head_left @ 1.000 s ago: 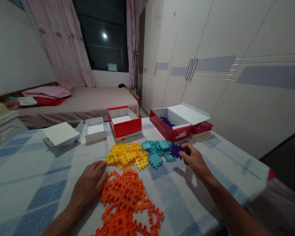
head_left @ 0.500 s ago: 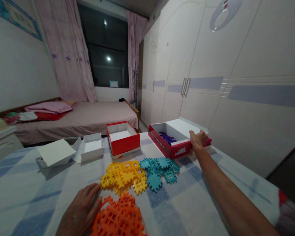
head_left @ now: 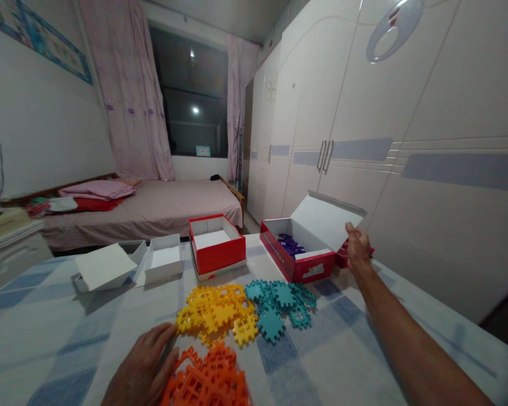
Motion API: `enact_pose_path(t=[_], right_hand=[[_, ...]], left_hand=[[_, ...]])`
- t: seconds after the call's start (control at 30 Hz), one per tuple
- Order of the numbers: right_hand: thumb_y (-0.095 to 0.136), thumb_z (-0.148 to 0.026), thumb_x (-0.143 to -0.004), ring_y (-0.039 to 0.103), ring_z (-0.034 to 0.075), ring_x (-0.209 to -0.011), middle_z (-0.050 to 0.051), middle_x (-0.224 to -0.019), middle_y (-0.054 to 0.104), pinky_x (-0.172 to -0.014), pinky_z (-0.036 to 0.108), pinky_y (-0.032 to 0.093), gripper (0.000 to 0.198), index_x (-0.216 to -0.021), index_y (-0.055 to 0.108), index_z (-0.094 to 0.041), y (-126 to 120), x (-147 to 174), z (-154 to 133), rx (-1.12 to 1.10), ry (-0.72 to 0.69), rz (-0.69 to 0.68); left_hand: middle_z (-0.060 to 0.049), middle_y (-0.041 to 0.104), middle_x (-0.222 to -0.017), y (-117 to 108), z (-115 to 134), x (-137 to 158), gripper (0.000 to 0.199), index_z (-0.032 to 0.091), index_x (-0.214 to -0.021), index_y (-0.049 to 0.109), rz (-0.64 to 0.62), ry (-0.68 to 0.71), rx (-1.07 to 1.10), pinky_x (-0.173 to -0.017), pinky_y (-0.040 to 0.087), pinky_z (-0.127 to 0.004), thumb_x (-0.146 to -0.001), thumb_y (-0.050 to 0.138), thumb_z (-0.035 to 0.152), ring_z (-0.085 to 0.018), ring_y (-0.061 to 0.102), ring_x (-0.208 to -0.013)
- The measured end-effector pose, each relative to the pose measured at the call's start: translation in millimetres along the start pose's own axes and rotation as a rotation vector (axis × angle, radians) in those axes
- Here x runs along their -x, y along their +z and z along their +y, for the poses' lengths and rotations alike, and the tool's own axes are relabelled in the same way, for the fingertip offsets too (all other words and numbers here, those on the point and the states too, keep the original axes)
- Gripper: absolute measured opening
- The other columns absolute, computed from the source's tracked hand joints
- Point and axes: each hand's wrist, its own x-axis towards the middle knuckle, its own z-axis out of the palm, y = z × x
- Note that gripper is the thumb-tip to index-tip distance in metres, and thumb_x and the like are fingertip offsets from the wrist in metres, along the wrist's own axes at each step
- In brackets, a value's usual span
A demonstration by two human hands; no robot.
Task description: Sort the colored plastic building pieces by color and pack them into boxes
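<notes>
My right hand (head_left: pixel 358 247) grips the near corner of the hinged lid (head_left: pixel 328 221) of a red box (head_left: pixel 296 265), and the lid is tilted up with its white inside showing. Purple plastic pieces (head_left: pixel 290 245) lie inside that box. Resting at the lower left, my left hand (head_left: pixel 146 361) has its fingers stretched out, touching the edge of a pile of orange interlocking pieces (head_left: pixel 209 378). Its fingertips are close to a pile of yellow pieces (head_left: pixel 218 313). Teal pieces (head_left: pixel 281 304) lie right of the yellow ones, in front of the box.
Another red box (head_left: pixel 218 254), open with a white inside, stands left of the purple pieces' box. Farther left are a white tray (head_left: pixel 163 270) and a white box with a tilted panel (head_left: pixel 105 266). A checked cloth (head_left: pixel 322 361) covers the table. Wardrobe doors (head_left: pixel 359 113) rise behind.
My right hand has raised the red box's lid to a steeper angle, moving up and to the right. My left hand stays beside the orange pile. The camera view has shifted slightly.
</notes>
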Motion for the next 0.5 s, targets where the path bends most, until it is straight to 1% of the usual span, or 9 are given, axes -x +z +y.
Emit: enact_pose_path(t=[0.07, 0.1, 0.2, 0.27, 0.33, 0.43, 0.5], right_hand=[[0.044, -0.071, -0.073, 0.056, 0.020, -0.087, 0.004, -0.094, 0.060, -0.081, 0.037, 0.045, 0.064, -0.109, 0.052, -0.018, 2.7, 3.0, -10.7, -0.005, 0.010, 0.028], [0.042, -0.072, -0.075, 0.056, 0.020, -0.087, 0.005, -0.094, 0.060, -0.082, 0.036, 0.044, 0.065, -0.108, 0.053, -0.017, 4.5, 5.8, -16.9, 0.001, -0.009, 0.030], [0.037, -0.071, -0.078, 0.055, 0.021, -0.090, 0.009, -0.098, 0.061, -0.087, 0.038, 0.042, 0.066, -0.105, 0.057, -0.015, 11.8, 20.4, -34.2, 0.095, -0.163, -0.024], [0.038, -0.070, -0.079, 0.055, 0.024, -0.097, 0.013, -0.106, 0.060, -0.090, 0.040, 0.041, 0.066, -0.109, 0.059, -0.014, 17.8, 34.6, -41.1, 0.220, -0.285, -0.122], [0.038, -0.067, -0.081, 0.053, 0.026, -0.105, 0.015, -0.114, 0.058, -0.092, 0.042, 0.040, 0.066, -0.115, 0.059, -0.014, 23.7, 50.7, -42.7, 0.366, -0.383, -0.256], [0.038, -0.063, -0.085, 0.049, 0.028, -0.116, 0.014, -0.125, 0.056, -0.095, 0.044, 0.038, 0.062, -0.124, 0.055, -0.017, 30.9, 72.9, -38.5, 0.604, -0.480, -0.457], [0.041, -0.061, -0.086, 0.047, 0.029, -0.120, 0.013, -0.129, 0.055, -0.096, 0.045, 0.037, 0.061, -0.127, 0.053, -0.019, 34.1, 83.2, -35.0, 0.753, -0.528, -0.548]], left_hand=[[-0.004, 0.067, -0.114, -0.2, 0.8, -0.2, 0.037, 0.024, -0.111, 0.065, 0.006, -0.003, 0.012, -0.093, 0.053, -0.037, -0.086, 0.046, 0.044, -0.021, 0.062, -0.107], [-0.004, 0.067, -0.114, -0.4, 1.1, -0.2, 0.036, 0.025, -0.111, 0.065, 0.009, -0.001, 0.016, -0.093, 0.053, -0.037, -0.086, 0.047, 0.044, -0.022, 0.063, -0.106], [-0.004, 0.067, -0.114, -0.8, 1.4, 0.2, 0.037, 0.024, -0.111, 0.065, 0.015, 0.009, 0.014, -0.093, 0.053, -0.038, -0.086, 0.046, 0.044, -0.022, 0.063, -0.106], [-0.004, 0.067, -0.114, -0.8, 1.2, 0.6, 0.038, 0.024, -0.111, 0.065, 0.010, 0.012, 0.001, -0.093, 0.054, -0.038, -0.086, 0.046, 0.045, -0.022, 0.063, -0.106], [-0.005, 0.067, -0.114, -0.6, 0.9, 1.0, 0.039, 0.023, -0.111, 0.065, 0.004, 0.009, -0.014, -0.093, 0.053, -0.039, -0.086, 0.045, 0.044, -0.022, 0.062, -0.107], [-0.005, 0.067, -0.115, -0.1, 0.9, 1.2, 0.039, 0.022, -0.111, 0.065, 0.001, 0.010, -0.027, -0.094, 0.053, -0.038, -0.086, 0.044, 0.044, -0.022, 0.062, -0.108], [-0.005, 0.067, -0.115, 0.1, 1.2, 1.0, 0.039, 0.022, -0.111, 0.065, 0.005, 0.012, -0.032, -0.094, 0.053, -0.037, -0.086, 0.044, 0.044, -0.022, 0.062, -0.108]])
